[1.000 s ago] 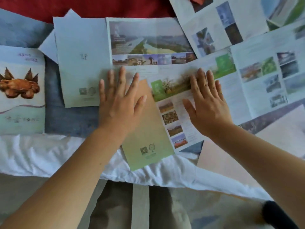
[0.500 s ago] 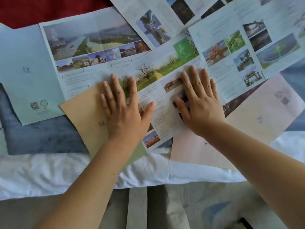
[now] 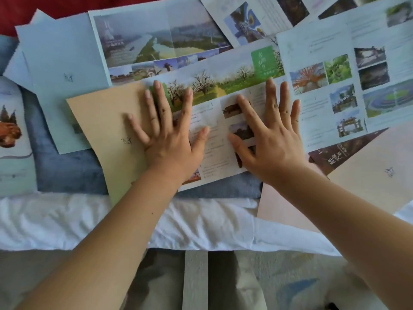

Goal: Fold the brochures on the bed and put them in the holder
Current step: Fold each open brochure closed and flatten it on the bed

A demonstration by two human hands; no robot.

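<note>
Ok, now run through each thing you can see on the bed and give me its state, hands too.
orchard brochure, left tan panel folded over, rest open.
left hand, flat, fingers spread, pressing the tan panel's edge.
right hand, flat, fingers spread, pressing the orchard brochure.
river brochure, open, partly under the orchard brochure.
pink sheet, flat, plain side up.
holder, not in view.

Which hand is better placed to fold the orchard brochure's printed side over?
Right, probably. The right hand lies flat on the printed side of the orchard brochure, its fingers reaching toward its right edge; the left hand presses where the tan panel meets the print, so it suits pinning.
</note>
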